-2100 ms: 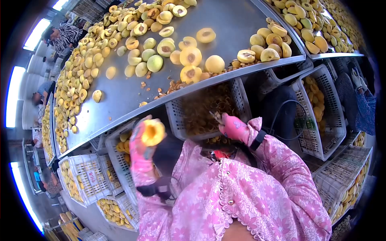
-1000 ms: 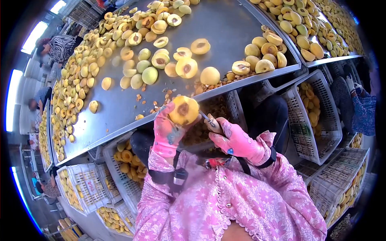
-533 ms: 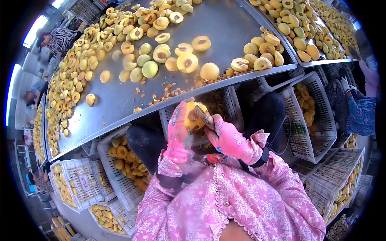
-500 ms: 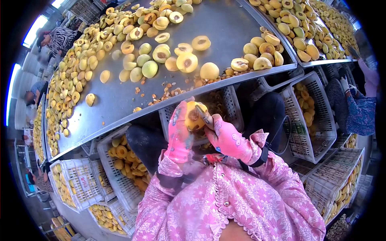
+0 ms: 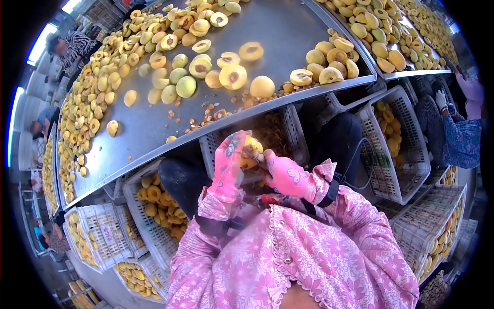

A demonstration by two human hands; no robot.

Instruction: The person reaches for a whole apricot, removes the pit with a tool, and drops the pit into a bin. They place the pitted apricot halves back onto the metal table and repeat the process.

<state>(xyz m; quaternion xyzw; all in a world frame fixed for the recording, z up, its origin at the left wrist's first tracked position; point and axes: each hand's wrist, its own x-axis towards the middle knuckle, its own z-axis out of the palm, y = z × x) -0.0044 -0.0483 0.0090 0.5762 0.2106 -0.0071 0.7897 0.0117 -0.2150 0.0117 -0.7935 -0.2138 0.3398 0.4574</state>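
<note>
My left hand, in a pink patterned glove, is wrapped round a yellow fruit half. My right hand, gloved in pink too, grips a small tool whose end touches the fruit. Much of the tool is hidden by my fingers. Both hands are just in front of the metal table's edge, above a white crate with scraps in it. Nearest on the metal table lie cut fruit halves, a whole-looking yellow fruit and loose pits.
Crates of fruit halves stand at the left and right of my legs, with stacked crates farther left. A second table holds more fruit. People sit at the far left and far right.
The fruit in my left hand has turned, so its brown cut face is less visible. Both hands have shifted slightly, and the view has moved a little.
</note>
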